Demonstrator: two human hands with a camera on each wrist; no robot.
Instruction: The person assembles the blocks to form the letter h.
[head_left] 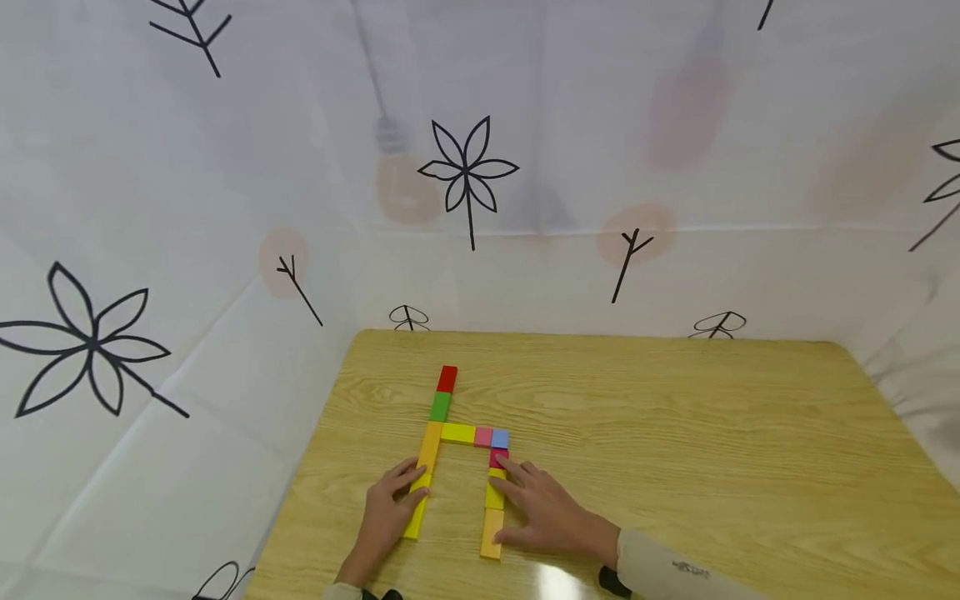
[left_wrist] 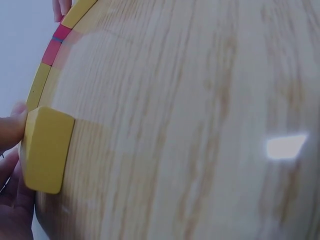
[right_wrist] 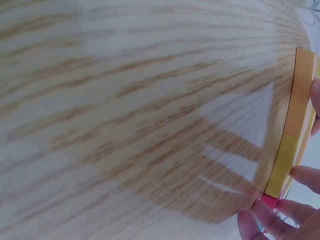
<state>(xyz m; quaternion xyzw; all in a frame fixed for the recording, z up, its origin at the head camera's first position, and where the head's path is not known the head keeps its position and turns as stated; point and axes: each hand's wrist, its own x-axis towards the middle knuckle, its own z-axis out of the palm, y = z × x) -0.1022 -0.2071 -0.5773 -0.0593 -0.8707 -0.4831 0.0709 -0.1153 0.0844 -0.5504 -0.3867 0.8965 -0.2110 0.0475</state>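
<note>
Coloured blocks lie end to end on the wooden table. The left row runs from a red block point(head_left: 447, 379) through a green block point(head_left: 440, 407) and an orange block point(head_left: 430, 446) to a yellow block point(head_left: 413, 522) nearest me. My left hand point(head_left: 386, 512) touches this yellow block with thumb and fingertips. A crosspiece has a yellow block point(head_left: 458, 432), a pink block point(head_left: 483, 437) and a blue block point(head_left: 500, 439). Below the blue one lie a magenta block point(head_left: 498, 458), a yellow block point(right_wrist: 281, 167) and an orange block point(right_wrist: 300, 95). My right hand point(head_left: 551, 517) rests spread fingers along these three.
The wooden table point(head_left: 675, 433) extends right and behind the blocks. White cloth point(head_left: 540, 283) with black plant drawings hangs behind and at the sides. A bright reflection lies on the table near the right forearm.
</note>
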